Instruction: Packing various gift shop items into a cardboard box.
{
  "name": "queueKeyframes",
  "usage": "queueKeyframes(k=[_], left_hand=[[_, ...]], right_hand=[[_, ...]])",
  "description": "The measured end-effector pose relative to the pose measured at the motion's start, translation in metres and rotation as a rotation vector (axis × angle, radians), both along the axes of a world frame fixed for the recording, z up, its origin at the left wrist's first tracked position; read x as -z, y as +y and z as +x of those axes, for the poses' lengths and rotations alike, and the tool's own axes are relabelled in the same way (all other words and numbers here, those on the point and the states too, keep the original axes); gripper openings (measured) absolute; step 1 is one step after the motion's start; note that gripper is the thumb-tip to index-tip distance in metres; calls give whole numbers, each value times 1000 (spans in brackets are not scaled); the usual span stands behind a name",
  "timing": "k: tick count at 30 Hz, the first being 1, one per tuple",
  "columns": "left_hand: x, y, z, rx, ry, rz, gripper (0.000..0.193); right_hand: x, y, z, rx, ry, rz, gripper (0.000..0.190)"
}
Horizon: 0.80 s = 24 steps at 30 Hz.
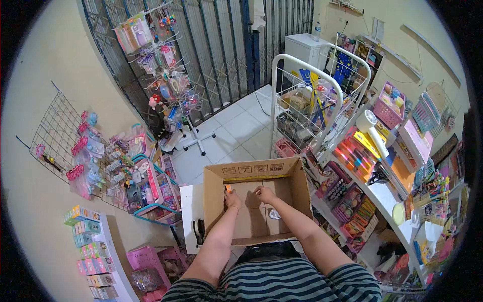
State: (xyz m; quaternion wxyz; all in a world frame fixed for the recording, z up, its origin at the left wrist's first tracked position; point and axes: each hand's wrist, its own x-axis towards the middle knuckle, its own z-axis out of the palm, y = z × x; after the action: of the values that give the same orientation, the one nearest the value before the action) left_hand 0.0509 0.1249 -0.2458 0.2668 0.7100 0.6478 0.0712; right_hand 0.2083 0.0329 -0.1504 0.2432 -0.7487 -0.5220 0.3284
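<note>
An open cardboard box (pixel 256 230) stands in front of me, with printed handling symbols on its far wall. Both my hands reach down inside it. My left hand (pixel 233 199) is near the far left corner, its fingers on a small orange item (pixel 228 188) that I cannot identify at this size. Farther right, my right hand (pixel 266 194) hovers over the box floor with bent fingers and thumb close together; whether something thin is between them cannot be seen. A small crumpled white piece (pixel 274 214) lies on the box floor beside my right forearm.
A tape dispenser (pixel 198 228) sits on the white tabletop (pixel 190 196) left of the box. To the right are a wire-basket cart (pixel 302 109) and a curved counter (pixel 388 204) crowded with goods. Hanging accessories fill a rotating rack (pixel 173 83) and a wall grid (pixel 56 132).
</note>
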Motion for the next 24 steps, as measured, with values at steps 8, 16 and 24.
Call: queueKeyframes(k=[8, 16, 24], left_hand=[[-51, -12, 2, -69, -128, -173, 28], [-15, 8, -1, 347, -32, -66, 24], [-75, -17, 2, 479, -664, -451, 23]], right_hand=[[6, -10, 9, -8, 45, 5, 26], [1, 2, 3, 31, 93, -73, 27], [49, 3, 9, 259, 507, -68, 41]])
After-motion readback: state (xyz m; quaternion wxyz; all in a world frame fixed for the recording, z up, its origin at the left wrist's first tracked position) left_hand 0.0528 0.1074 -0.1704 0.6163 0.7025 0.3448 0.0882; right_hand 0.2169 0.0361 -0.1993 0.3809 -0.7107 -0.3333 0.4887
